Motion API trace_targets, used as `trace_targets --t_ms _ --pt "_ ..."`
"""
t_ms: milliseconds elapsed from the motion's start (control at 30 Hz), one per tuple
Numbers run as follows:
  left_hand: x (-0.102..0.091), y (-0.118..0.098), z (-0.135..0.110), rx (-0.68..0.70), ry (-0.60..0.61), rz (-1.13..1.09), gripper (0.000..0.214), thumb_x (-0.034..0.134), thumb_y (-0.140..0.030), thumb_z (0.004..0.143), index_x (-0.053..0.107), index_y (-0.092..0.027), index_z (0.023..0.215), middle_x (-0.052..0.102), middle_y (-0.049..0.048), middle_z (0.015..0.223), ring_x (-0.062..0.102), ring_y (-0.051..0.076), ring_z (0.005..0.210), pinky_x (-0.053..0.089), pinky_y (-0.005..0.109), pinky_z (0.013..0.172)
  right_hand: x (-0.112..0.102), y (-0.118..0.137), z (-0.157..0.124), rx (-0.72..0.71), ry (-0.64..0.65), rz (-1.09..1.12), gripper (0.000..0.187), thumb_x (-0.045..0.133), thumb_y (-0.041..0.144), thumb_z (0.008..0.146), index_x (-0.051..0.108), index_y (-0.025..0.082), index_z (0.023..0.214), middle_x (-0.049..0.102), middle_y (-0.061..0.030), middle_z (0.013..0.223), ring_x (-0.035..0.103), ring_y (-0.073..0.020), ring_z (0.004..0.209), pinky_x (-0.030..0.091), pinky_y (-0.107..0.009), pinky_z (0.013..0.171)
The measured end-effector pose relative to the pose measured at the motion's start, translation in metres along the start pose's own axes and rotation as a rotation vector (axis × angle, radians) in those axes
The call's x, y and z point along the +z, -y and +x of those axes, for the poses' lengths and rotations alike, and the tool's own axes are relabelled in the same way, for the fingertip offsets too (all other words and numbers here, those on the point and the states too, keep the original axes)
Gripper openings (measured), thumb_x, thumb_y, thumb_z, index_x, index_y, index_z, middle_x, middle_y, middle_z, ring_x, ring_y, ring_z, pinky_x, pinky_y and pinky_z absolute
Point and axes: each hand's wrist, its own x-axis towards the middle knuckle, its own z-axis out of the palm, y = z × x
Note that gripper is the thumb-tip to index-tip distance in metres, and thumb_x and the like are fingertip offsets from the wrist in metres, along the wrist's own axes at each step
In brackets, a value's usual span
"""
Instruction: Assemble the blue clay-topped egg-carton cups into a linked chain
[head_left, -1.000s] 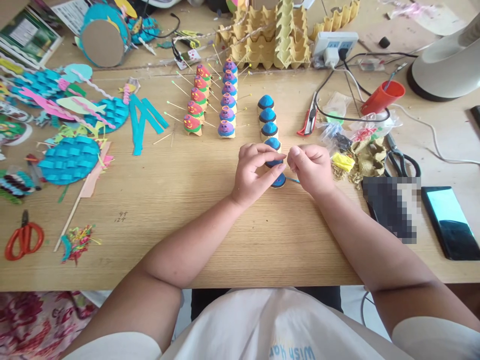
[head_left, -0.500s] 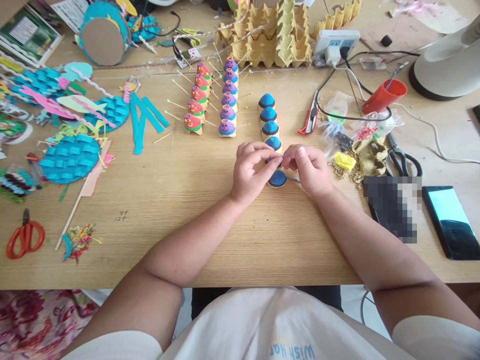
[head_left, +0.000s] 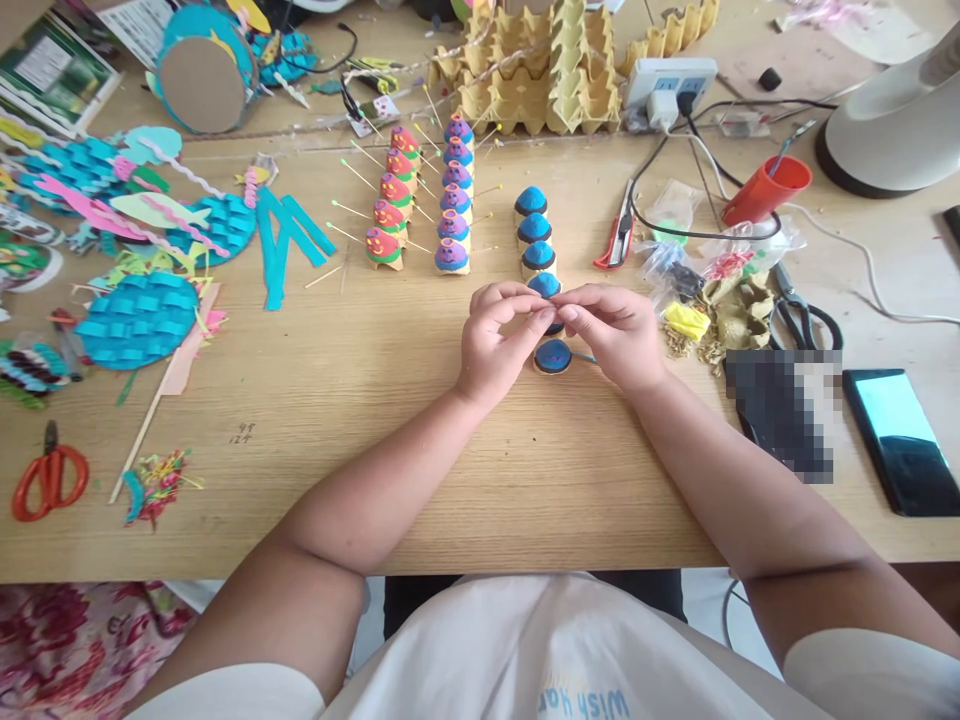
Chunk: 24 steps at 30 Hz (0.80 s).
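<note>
My left hand point(head_left: 501, 335) and my right hand point(head_left: 613, 335) meet fingertip to fingertip over a row of blue-topped egg-carton cups point(head_left: 538, 255). Each hand is pinched closed; the thin purple strand seen between them a moment ago is now hidden by the fingers. Just below the hands sits the nearest blue cup point(head_left: 553, 356), dark-rimmed, with small purple marks on its top. A thin blue stick point(head_left: 583, 357) lies against its right side, partly behind my right hand. Part of the row is hidden by my fingers.
Left of the hands stand a purple-blue caterpillar point(head_left: 454, 198) and a red-green caterpillar point(head_left: 390, 200) with pins sticking out sideways. To the right lie a utility knife point(head_left: 619, 235), yellow clay point(head_left: 686, 321), black scissors point(head_left: 806, 315) and a phone point(head_left: 904, 440). A red cup point(head_left: 766, 190) is tilted behind.
My right fingertips have moved left to meet the left ones, covering the purple strand that showed between them. The view has shifted very slightly; the things on the table stay put.
</note>
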Motion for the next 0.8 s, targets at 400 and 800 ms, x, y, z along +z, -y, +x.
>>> trace_targets --t_ms 400,800 --pt "-0.0027 0.0001 -0.0007 -0.042 -0.03 -0.076 0.035 0.064 -0.059 0.101 0.083 -0.03 0.105 0.074 0.0043 0.108 0.069 0.02 0.112 0.053 0.039 0.11 -0.0011 -0.001 0.0045 0.028 -0.092 0.037 0.034 0.089 0.056 0.081 0.083 0.023 0.077 0.075 0.0018 0.064 0.058 -0.0074 0.051 0.051 -0.022 0.05" --pt "-0.0033 -0.007 0.0006 0.126 0.018 0.037 0.029 0.07 -0.055 0.099 0.083 -0.03 0.106 0.074 0.0036 0.106 0.068 0.019 0.109 0.052 0.038 0.106 -0.003 -0.0001 0.0023 0.021 -0.062 0.007 0.037 0.083 0.053 0.089 0.08 0.021 0.071 0.07 0.002 0.057 0.053 -0.005 0.046 0.041 -0.019 0.045"
